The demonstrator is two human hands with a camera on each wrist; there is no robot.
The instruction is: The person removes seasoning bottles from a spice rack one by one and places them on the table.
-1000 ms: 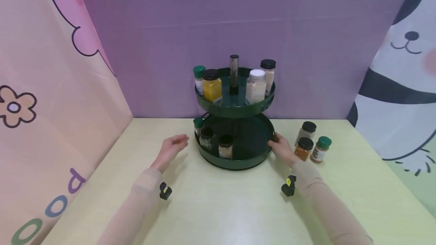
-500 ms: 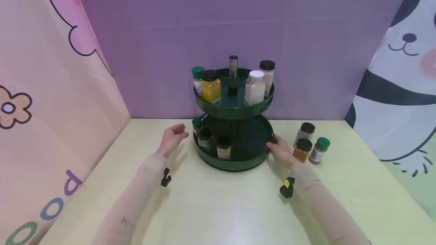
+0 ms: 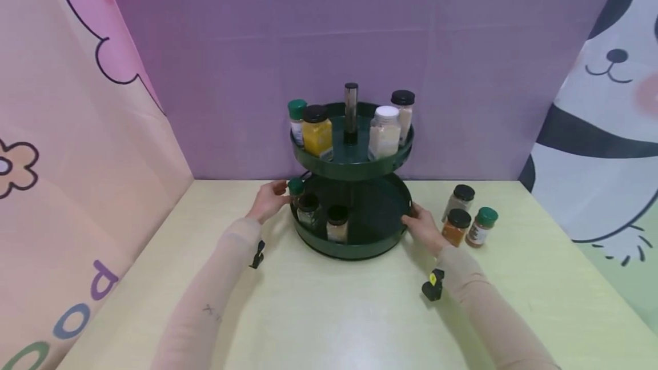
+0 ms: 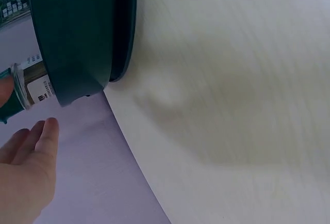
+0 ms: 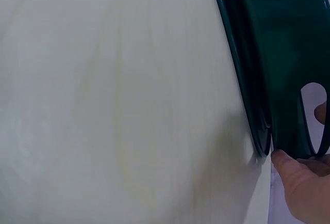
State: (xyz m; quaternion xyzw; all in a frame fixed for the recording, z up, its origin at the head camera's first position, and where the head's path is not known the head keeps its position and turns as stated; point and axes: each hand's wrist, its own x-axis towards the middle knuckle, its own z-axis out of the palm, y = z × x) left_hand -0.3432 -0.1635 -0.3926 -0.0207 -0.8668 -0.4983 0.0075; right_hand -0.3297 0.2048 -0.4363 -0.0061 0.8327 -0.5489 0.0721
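Note:
A dark green two-tier spice rack (image 3: 354,251) stands on the table against the back wall. My right hand (image 3: 424,228) grips the right rim of its lower tray; in the right wrist view a fingertip (image 5: 320,113) shows through the oval cutout. My left hand (image 3: 269,201) is at the lower tray's left side, beside a green-capped spice jar (image 3: 296,187). In the left wrist view the thumb (image 4: 5,89) lies over the green cap while the other fingers (image 4: 47,136) extend below, apart from the jar. Two black-capped jars, one nearer the front (image 3: 337,224), stand on the lower tray.
On the upper tray (image 3: 352,171) are several jars, including a yellow one (image 3: 317,137) and a white-capped one (image 3: 384,133). Three more jars stand right of the rack: a grey one (image 3: 460,200), an orange one (image 3: 455,228) and a green-capped one (image 3: 482,226).
My left hand has moved forward and right, from beside the rack up to the green-capped jar on the lower tray. The right hand has stayed on the rim.

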